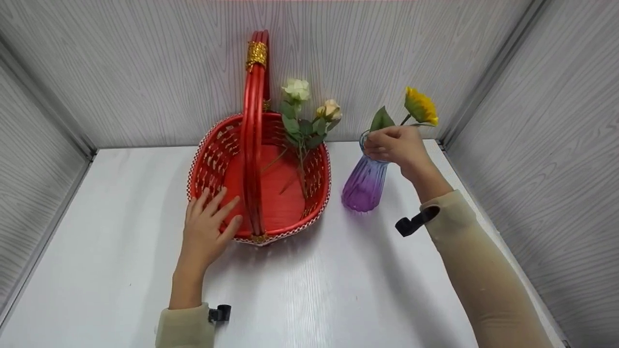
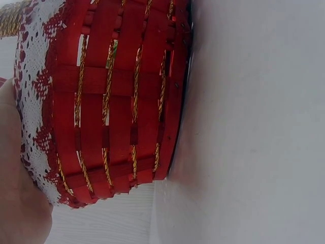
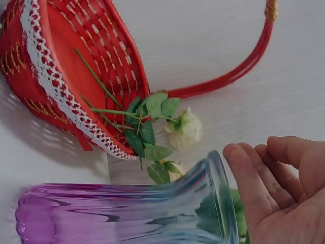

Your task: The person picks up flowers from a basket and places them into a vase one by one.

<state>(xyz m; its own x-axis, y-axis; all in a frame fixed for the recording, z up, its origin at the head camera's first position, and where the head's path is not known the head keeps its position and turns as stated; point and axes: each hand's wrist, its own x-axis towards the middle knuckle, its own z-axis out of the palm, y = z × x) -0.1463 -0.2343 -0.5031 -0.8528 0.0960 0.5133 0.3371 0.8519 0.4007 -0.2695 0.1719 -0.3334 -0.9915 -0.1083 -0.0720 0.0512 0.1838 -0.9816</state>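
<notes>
My left hand (image 1: pixel 205 232) rests on the near-left rim of a red woven basket (image 1: pixel 278 208), fingers spread over the edge. The left wrist view has that hand (image 2: pixel 20 203) against the basket's lace trim (image 2: pixel 38 117). At the mouth of a purple-to-blue glass vase (image 1: pixel 365 186) is my right hand (image 1: pixel 399 145), its fingers loosely bent. Nothing shows between those fingers in the right wrist view, where the hand (image 3: pixel 284 188) is beside the vase's rim (image 3: pixel 223 198). A yellow sunflower (image 1: pixel 420 106) leans right above the vase; the hand partly hides its stem.
A white rose (image 1: pixel 296 90) and a cream rose (image 1: pixel 330 110) lean on the basket's back-right rim, stems inside. The tall red handle (image 1: pixel 252 145) arches over the basket. Wood-grain panels (image 1: pixel 145 72) enclose the white table (image 1: pixel 300 299) at the back and sides.
</notes>
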